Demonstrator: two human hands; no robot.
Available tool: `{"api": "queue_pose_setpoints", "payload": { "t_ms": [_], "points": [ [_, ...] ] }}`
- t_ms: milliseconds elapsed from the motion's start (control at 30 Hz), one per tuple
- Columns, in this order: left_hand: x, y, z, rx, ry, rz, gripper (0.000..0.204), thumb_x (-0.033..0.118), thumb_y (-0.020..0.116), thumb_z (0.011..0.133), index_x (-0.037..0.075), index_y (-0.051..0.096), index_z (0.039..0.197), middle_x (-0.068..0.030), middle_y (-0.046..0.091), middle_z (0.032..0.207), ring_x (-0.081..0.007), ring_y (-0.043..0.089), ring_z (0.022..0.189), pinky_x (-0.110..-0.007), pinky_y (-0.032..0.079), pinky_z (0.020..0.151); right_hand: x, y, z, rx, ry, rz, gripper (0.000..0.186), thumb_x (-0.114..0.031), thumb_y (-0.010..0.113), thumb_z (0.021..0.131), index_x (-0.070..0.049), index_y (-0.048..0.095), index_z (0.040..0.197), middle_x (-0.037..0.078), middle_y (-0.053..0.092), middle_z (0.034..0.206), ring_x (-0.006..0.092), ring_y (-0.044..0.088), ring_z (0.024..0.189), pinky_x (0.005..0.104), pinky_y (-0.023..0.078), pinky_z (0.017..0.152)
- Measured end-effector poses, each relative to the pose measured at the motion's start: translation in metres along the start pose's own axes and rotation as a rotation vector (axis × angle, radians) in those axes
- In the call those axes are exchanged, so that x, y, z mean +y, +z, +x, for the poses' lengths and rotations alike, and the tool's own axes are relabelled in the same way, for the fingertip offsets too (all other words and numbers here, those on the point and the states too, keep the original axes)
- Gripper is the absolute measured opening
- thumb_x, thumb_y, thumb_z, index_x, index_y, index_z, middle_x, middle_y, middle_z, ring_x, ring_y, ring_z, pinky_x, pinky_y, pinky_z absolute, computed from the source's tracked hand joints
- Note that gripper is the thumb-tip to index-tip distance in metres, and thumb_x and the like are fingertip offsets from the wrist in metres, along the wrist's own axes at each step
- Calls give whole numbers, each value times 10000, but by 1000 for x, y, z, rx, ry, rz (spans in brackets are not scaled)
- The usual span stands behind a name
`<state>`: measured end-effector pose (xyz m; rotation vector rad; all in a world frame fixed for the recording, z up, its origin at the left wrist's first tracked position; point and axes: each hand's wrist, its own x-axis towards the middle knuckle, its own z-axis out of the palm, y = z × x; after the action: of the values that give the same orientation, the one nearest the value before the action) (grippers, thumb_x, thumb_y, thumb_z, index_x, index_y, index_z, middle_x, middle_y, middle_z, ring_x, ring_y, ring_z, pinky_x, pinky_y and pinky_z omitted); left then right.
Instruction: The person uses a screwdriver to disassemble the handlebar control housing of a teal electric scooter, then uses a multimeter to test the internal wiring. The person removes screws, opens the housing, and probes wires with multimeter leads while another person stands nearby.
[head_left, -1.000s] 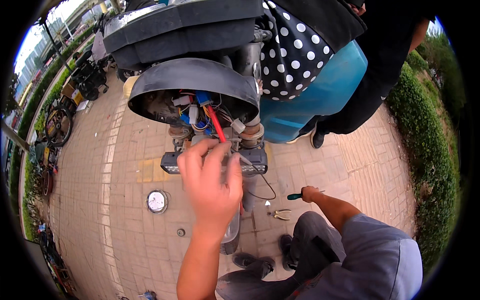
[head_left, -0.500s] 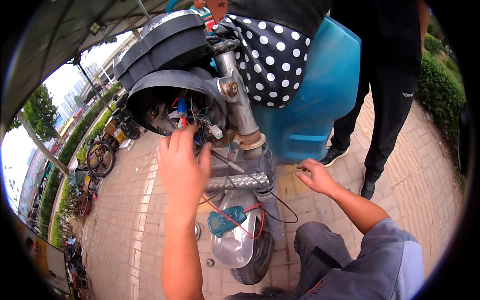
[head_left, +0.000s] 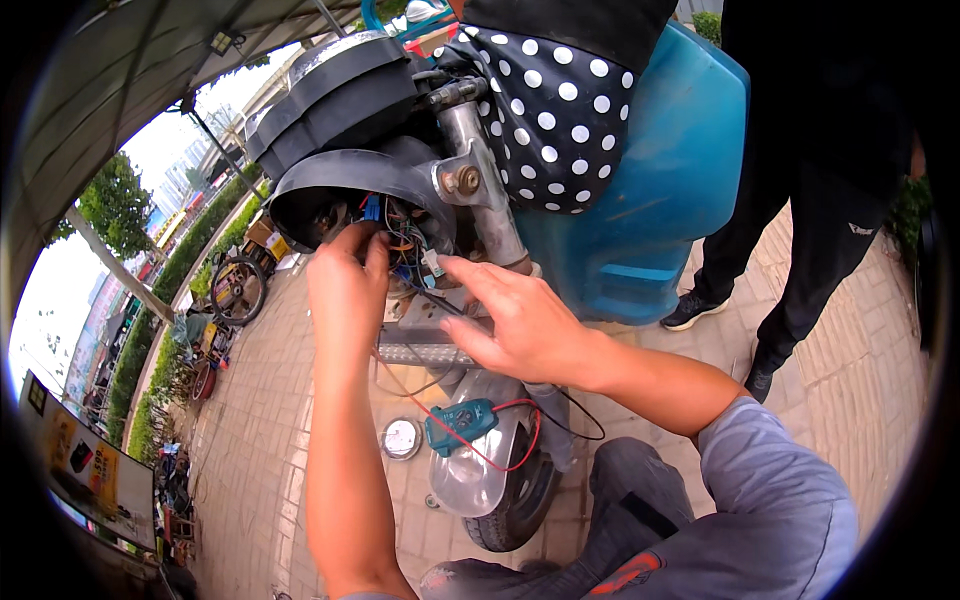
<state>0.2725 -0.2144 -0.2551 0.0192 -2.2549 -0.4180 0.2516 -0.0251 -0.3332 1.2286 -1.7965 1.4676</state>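
My left hand [head_left: 346, 275] reaches into the round black headlight housing [head_left: 300, 180], its fingers closed just below a blue connector [head_left: 372, 208]. What they pinch is hidden. My right hand [head_left: 515, 325] has its fingers apart, the index fingertip at a white plug [head_left: 432, 263] on the loose wiring [head_left: 405, 235]. Below, a teal multimeter [head_left: 462, 428] rests on the clear front mudguard [head_left: 465, 485]. Its red lead [head_left: 415, 400] rises toward my left hand. The black lead [head_left: 592, 415] loops up behind my right forearm.
Beside the housing stand the metal fork tube [head_left: 490, 215] and a teal body panel [head_left: 650, 190] under a polka-dot cover [head_left: 550, 120]. A person in dark trousers [head_left: 800, 250] stands at the right. A round metal-rimmed part [head_left: 402, 439] lies on the paving by the front tyre [head_left: 515, 505].
My right hand has moved left and up from beside the body panel to the white plug. My left hand has shifted slightly up, deeper into the housing.
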Motion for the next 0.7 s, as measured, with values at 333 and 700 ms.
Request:
{"api": "queue_pose_setpoints", "payload": {
  "t_ms": [333, 700],
  "points": [
    [-6, 10, 25, 95, 60, 256, 266, 347, 712, 845, 87, 747, 883, -174, 698, 790, -388, 669, 711, -450, 525, 636, 1, 36, -3, 84, -51, -90, 553, -207, 717, 827, 38, 552, 1294, 198, 610, 1163, 325, 657, 860, 388, 521, 708],
    [2, -14, -14, -238, -128, -322, 177, 115, 703, 895, -51, 697, 958, -54, 677, 722, -72, 588, 627, -252, 474, 566, -5, 61, -13, 39, -11, -274, 627, -315, 728, 801, -19, 554, 1326, 193, 540, 1269, 304, 580, 1018, 429, 397, 811]
  ]
}}
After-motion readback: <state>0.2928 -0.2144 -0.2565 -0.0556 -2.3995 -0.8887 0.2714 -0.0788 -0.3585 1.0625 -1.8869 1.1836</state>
